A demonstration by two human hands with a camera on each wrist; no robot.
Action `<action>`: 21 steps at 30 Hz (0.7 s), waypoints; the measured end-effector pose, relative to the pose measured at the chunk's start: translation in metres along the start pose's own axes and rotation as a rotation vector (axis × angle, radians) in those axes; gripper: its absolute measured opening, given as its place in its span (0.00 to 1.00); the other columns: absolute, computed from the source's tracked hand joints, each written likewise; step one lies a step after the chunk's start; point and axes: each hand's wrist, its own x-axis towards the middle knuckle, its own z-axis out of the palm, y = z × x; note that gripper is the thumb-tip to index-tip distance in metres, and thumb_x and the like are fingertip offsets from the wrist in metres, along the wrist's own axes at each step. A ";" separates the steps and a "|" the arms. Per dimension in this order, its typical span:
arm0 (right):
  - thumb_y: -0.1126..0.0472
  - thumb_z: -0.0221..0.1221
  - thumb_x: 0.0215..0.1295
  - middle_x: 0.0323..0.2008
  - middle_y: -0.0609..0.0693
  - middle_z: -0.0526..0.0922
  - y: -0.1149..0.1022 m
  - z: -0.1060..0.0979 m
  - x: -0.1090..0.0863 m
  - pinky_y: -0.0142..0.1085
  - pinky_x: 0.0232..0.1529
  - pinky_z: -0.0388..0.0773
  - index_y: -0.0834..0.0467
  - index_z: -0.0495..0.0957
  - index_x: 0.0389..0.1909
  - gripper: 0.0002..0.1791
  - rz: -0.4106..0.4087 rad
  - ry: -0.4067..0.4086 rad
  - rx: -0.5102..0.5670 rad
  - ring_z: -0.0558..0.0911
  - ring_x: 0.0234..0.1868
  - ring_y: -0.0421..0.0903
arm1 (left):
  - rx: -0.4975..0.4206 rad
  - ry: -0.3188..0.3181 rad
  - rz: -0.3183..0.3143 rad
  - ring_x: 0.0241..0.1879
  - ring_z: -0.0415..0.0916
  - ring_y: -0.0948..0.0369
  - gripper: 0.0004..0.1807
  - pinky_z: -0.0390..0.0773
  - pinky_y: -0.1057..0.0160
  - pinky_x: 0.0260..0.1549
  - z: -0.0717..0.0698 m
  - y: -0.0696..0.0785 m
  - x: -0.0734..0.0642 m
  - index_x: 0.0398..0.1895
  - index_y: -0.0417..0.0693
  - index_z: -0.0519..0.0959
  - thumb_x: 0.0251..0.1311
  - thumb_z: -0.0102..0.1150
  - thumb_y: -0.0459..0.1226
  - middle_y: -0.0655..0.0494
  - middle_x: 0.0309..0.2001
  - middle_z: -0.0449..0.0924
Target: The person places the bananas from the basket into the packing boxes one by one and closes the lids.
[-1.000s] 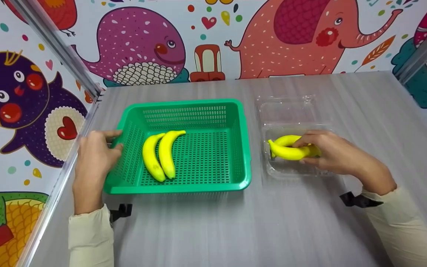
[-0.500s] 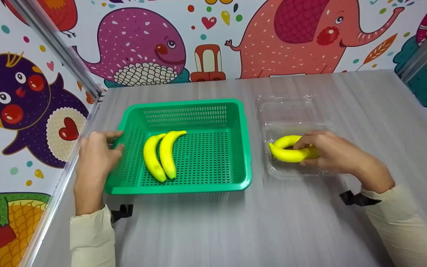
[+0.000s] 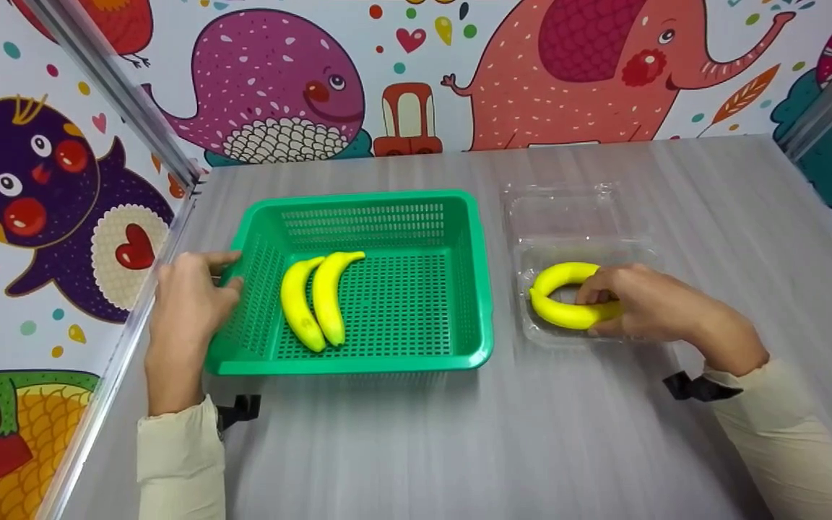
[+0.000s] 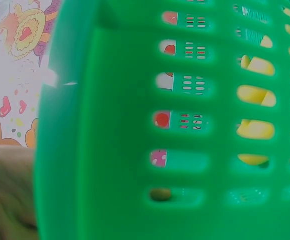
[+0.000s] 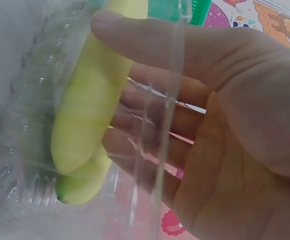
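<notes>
My left hand [image 3: 188, 310] holds the left rim of a green plastic basket [image 3: 358, 365], thumb and fingers at its edge. Inside the basket two yellow bananas [image 3: 328, 303] lie side by side. To the right, my right hand [image 3: 647, 300] reaches into a clear plastic clamshell box [image 3: 553, 339] and pinches the nearer of two bananas, the front banana [image 3: 568, 314]. Behind it curves the rear banana [image 3: 564, 272], and together they form a ring. Through the box wall in the right wrist view, my thumb presses the banana [image 5: 87, 110] from one side, with fingers on the other.
The box's hinged lid [image 3: 564, 213] lies open toward the back. Grey table [image 3: 401, 448] surrounds both containers. Cartoon-printed walls [image 3: 416, 72] stand behind and at the left, joined by a metal corner post [image 3: 120, 87].
In the box, the front banana has shifted toward me, away from the rear one, widening the gap between them. My right hand has moved slightly with it. The left hand stays at the basket.
</notes>
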 end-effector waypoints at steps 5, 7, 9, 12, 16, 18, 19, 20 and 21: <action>0.62 0.82 0.55 0.44 0.45 0.90 0.001 0.002 0.000 0.46 0.49 0.85 0.54 0.90 0.49 0.20 -0.009 -0.014 0.005 0.83 0.43 0.43 | 0.006 -0.009 -0.011 0.60 0.84 0.35 0.24 0.87 0.42 0.46 0.000 0.001 0.000 0.70 0.44 0.81 0.72 0.65 0.32 0.31 0.62 0.85; 0.62 0.82 0.55 0.44 0.44 0.90 0.001 0.003 0.000 0.45 0.48 0.85 0.53 0.90 0.48 0.19 -0.026 -0.012 0.003 0.83 0.42 0.42 | 0.007 -0.011 -0.011 0.59 0.84 0.36 0.24 0.87 0.44 0.43 0.000 0.001 0.000 0.70 0.44 0.81 0.72 0.65 0.32 0.31 0.62 0.85; 0.63 0.82 0.55 0.44 0.43 0.90 0.001 0.003 0.000 0.45 0.48 0.86 0.51 0.90 0.46 0.18 -0.041 -0.009 0.002 0.83 0.43 0.41 | 0.004 -0.009 -0.008 0.58 0.84 0.36 0.24 0.87 0.43 0.44 0.000 0.000 0.000 0.70 0.44 0.81 0.72 0.65 0.32 0.31 0.62 0.85; 0.62 0.82 0.55 0.44 0.40 0.89 0.002 0.004 0.000 0.42 0.47 0.85 0.48 0.90 0.45 0.17 -0.056 -0.002 -0.004 0.83 0.42 0.40 | 0.002 0.000 -0.002 0.59 0.84 0.35 0.23 0.87 0.40 0.46 0.000 -0.001 0.000 0.69 0.43 0.82 0.71 0.65 0.32 0.31 0.61 0.86; 0.61 0.83 0.55 0.43 0.39 0.89 0.004 0.004 -0.001 0.39 0.45 0.84 0.46 0.90 0.43 0.16 -0.058 0.004 -0.020 0.81 0.41 0.39 | 0.005 0.012 0.006 0.59 0.83 0.35 0.23 0.85 0.39 0.47 0.001 -0.001 0.000 0.68 0.43 0.83 0.71 0.65 0.32 0.31 0.60 0.86; 0.61 0.83 0.55 0.43 0.39 0.88 0.004 0.005 -0.001 0.39 0.45 0.83 0.46 0.90 0.43 0.16 -0.059 0.003 -0.027 0.81 0.41 0.39 | 0.009 0.017 0.008 0.59 0.83 0.35 0.23 0.85 0.41 0.45 0.001 0.000 0.000 0.68 0.43 0.83 0.71 0.65 0.32 0.31 0.60 0.86; 0.61 0.83 0.55 0.43 0.39 0.88 0.004 0.005 -0.001 0.39 0.45 0.83 0.46 0.90 0.43 0.16 -0.059 0.001 -0.027 0.81 0.41 0.39 | 0.009 0.015 0.006 0.58 0.83 0.35 0.23 0.85 0.42 0.44 0.001 0.000 0.000 0.68 0.43 0.83 0.71 0.64 0.32 0.31 0.60 0.86; 0.61 0.83 0.55 0.43 0.39 0.88 0.004 0.005 -0.001 0.40 0.46 0.83 0.47 0.90 0.43 0.16 -0.059 -0.001 -0.027 0.81 0.41 0.39 | 0.008 0.014 0.005 0.58 0.83 0.35 0.23 0.85 0.43 0.43 0.001 0.000 0.000 0.68 0.43 0.82 0.71 0.65 0.31 0.31 0.60 0.86; 0.61 0.83 0.55 0.43 0.39 0.88 0.004 0.005 -0.001 0.40 0.46 0.84 0.47 0.90 0.43 0.16 -0.057 -0.003 -0.027 0.81 0.41 0.39 | 0.008 0.013 0.006 0.58 0.83 0.35 0.23 0.85 0.43 0.43 0.001 0.000 0.000 0.68 0.43 0.82 0.71 0.65 0.31 0.31 0.60 0.86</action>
